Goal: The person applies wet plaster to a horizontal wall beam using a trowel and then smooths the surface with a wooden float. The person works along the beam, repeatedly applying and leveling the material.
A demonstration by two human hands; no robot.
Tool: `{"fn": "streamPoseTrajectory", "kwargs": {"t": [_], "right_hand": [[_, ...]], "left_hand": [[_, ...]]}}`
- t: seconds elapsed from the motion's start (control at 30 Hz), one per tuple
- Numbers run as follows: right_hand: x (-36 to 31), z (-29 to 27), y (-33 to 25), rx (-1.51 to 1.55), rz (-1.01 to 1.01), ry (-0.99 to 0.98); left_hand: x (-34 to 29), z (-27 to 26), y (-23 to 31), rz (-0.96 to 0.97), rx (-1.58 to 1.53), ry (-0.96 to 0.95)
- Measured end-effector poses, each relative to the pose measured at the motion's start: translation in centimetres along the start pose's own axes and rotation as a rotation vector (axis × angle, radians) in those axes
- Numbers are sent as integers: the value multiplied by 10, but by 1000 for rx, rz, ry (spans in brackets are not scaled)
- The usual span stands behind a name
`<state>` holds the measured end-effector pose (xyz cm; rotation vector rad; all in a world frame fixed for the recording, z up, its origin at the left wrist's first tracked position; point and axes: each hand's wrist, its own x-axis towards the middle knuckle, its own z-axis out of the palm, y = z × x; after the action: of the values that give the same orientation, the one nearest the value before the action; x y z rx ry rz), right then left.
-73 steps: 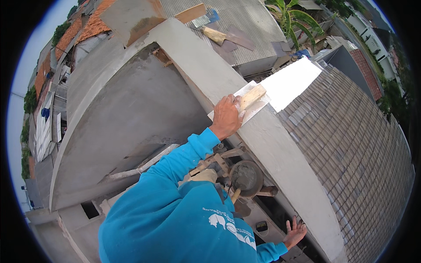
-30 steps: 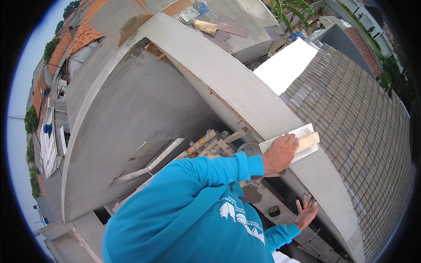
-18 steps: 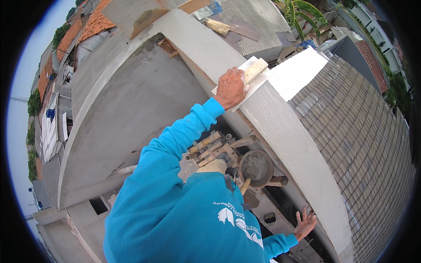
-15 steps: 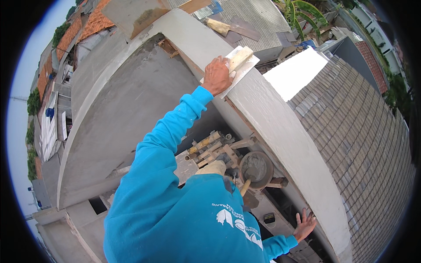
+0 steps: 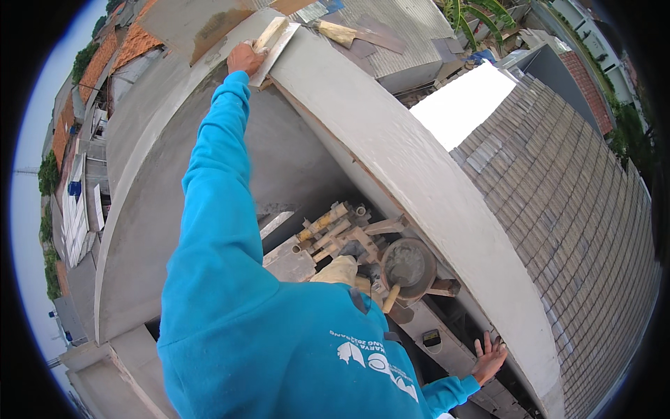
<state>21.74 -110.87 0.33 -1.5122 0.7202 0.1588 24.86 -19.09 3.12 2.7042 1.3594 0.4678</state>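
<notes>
My left hand [image 5: 244, 59], its arm stretched far forward, is closed on the pale wooden handle of a plastering float [image 5: 273, 43]. The float's flat plate rests at the far corner of the plastered wall top [image 5: 412, 157], where two wall tops meet. At lower right, my right hand [image 5: 490, 360] has its fingers spread and touches the inner edge of the same wall, holding nothing. Below, between my body and the wall, stands a round tub [image 5: 427, 285] of grey wet mortar [image 5: 405, 263]. A tool with a wooden handle [image 5: 391, 298] leans in it.
A curved grey wall [image 5: 150, 181] rises on the left. Beyond the wall top at right slopes a tiled roof [image 5: 558, 216], with a white sheet [image 5: 464, 105] beside it. Bamboo poles and wood pieces [image 5: 328, 227] lie below. A small dark object [image 5: 432, 338] rests on a ledge.
My left hand has carried the float forward and left along the wall top to the far corner, and the arm has straightened. The right hand stays at the wall edge.
</notes>
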Motion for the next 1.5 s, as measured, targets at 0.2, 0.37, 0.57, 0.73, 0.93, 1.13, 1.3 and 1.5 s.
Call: {"fn": "streamPoseTrajectory", "kwargs": {"t": [0.2,0.37,0.57,0.73,0.93,1.13,1.3,1.5], "right_hand": [[-4,0,-2,-3,-21,-16],[-2,-6,3,25,-47,-79],[-10,0,1,63,-68,-85],[-12,1,4,81,-82,-88],[-15,6,1,126,-97,-94],[-15,9,0,117,-83,-91],[-7,3,7,128,-60,-104],[-6,2,5,99,-51,-84]], "left_hand": [[-29,0,33,22,-36,-147],[-128,-13,117,192,-90,-196],[-269,-24,233,382,-253,-231],[-361,-26,312,543,-456,-343],[-448,-28,389,748,-511,-380],[-520,-28,440,841,-579,-592],[-550,-35,455,909,-585,-635],[-484,-71,394,686,-723,-627]]}}
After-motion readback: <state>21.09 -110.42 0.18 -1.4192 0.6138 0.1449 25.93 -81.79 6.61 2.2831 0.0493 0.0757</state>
